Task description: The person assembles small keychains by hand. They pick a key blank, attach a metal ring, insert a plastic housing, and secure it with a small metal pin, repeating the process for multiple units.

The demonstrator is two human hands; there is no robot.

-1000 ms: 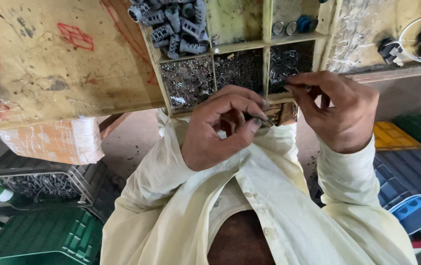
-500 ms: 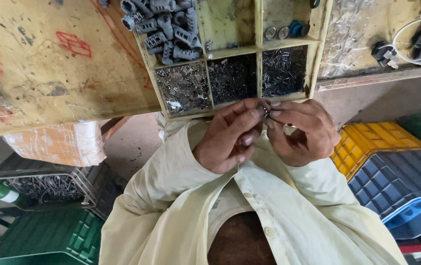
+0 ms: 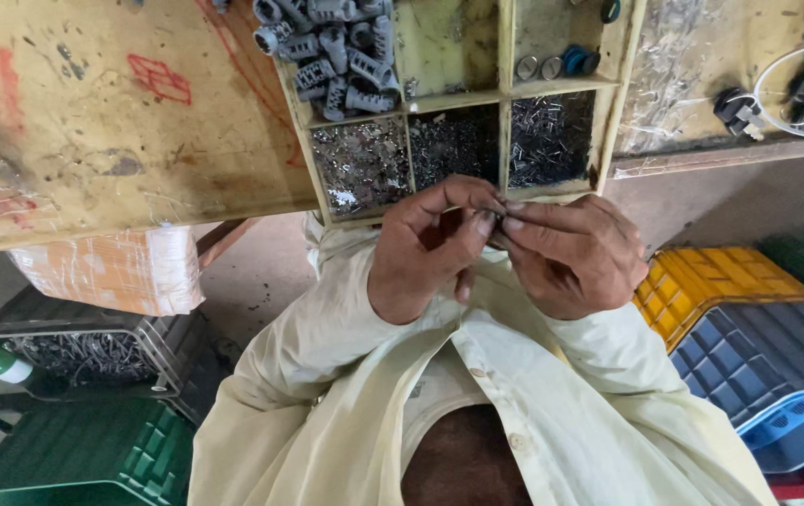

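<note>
Beyond my left hand [image 3: 425,248] and right hand [image 3: 575,253] sits the divided tray [image 3: 507,94]; crates [image 3: 749,319] lie right, a basket [image 3: 83,351] left.

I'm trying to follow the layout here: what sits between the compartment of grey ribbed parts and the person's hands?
In the head view, a row of compartments of small dark metal pins lies between the grey ribbed parts and the left hand and right hand.

You get soft, even daylight across the scarred yellow wooden bench [image 3: 92,122], with no harsh glare. Your pale cream cloth sleeves [image 3: 327,375] read bright, almost washed out. Shadow pools beneath the bench's near edge, dimming the dark green plastic crate [image 3: 74,459] at your lower left. Focus holds sharp on your fingers [image 3: 477,225]. The wide lens bends the bench's edges toward the corners.
</note>
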